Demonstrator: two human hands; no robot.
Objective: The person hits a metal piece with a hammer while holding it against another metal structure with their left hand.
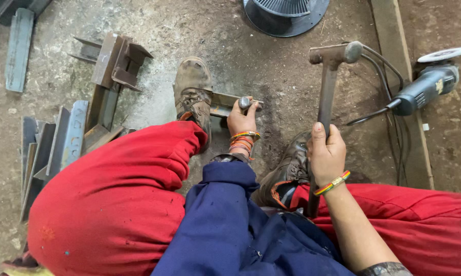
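Observation:
My right hand (326, 152) grips the steel shaft of a hammer (328, 87), its head raised up near the top of the view. Down on the floor, my left hand (241, 119) holds a short round-headed steel punch (245, 102) upright on a piece of steel angle (221, 105). My left boot (193, 91) stands on that angle piece and pins it. My right boot (287, 168) rests just below the hammer hand. Both wrists carry coloured bangles.
An angle grinder (428, 82) with its cable lies on a concrete strip at right. Cut steel angle pieces (62, 138) are stacked at left, a welded bracket (117, 61) behind them. A dark round fan base (285, 15) stands at top.

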